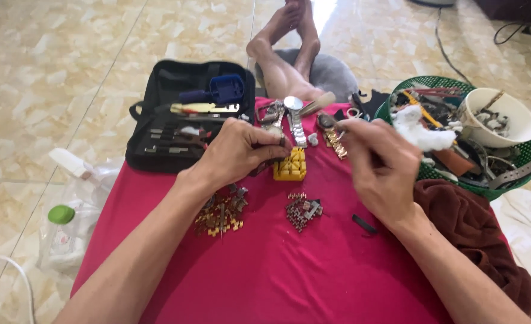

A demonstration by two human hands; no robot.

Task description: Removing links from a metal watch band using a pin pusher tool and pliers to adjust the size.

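Two hands work over a yellow holder block (pixel 290 164) on a red cloth (pixel 265 270).

The left hand (pixel 235 153) curls, fingertips pinched beside the block; the right hand (pixel 382 165) pinches something blurred. Watches (pixel 295 120), link piles (pixel 220 213), a black tool case (pixel 187 114) and a green basket (pixel 457 174) surround them.

We read this as home floor turned watch-repair corner: glossy beige tile floor (pixel 49 54) at upper left, red cloth (pixel 277 270) spread low, open black tool case (pixel 187 114), green basket (pixel 439 84) of watch parts at upper right (bare feet (pixel 295 24) at top).
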